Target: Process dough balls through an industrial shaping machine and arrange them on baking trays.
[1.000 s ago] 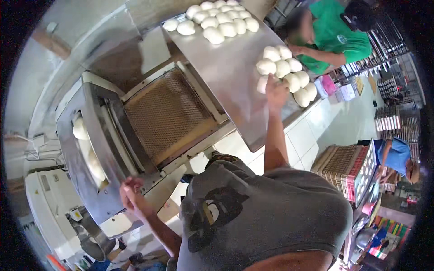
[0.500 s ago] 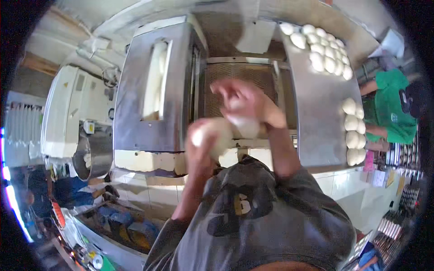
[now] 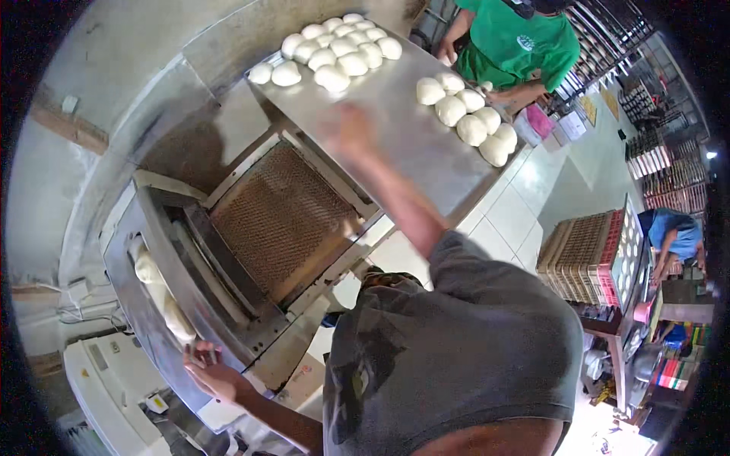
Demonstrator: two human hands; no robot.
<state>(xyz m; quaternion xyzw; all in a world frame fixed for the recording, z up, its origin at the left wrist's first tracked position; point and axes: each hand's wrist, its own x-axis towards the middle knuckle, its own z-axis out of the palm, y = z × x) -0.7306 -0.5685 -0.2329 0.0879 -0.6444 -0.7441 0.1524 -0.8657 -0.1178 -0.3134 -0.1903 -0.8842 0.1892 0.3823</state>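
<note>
My left hand (image 3: 213,372) has its fingers apart beside the lower end of a slot in the steel machine (image 3: 128,277); pale dough (image 3: 166,296) lies in the slot. A dark mesh bed (image 3: 270,213) adjoins the machine. My right hand (image 3: 348,131), smeared by motion, is over a steel worktop (image 3: 414,163); whether it holds anything is unclear. Several smooth white dough balls stand on that worktop in two groups, a far group (image 3: 342,61) and a right group (image 3: 471,125).
A person in green (image 3: 517,42) stands beyond the worktop; another in blue (image 3: 673,235) is at the right. Stacked crates (image 3: 578,258) with a tray of pale pieces stand at right, racks (image 3: 661,167) behind. A white appliance (image 3: 106,380) is at lower left, a wall (image 3: 106,175) at left.
Half a second ago both hands were together with dough near the mesh. Now they are apart: left down at the machine, right out over the worktop. The view has swung round.
</note>
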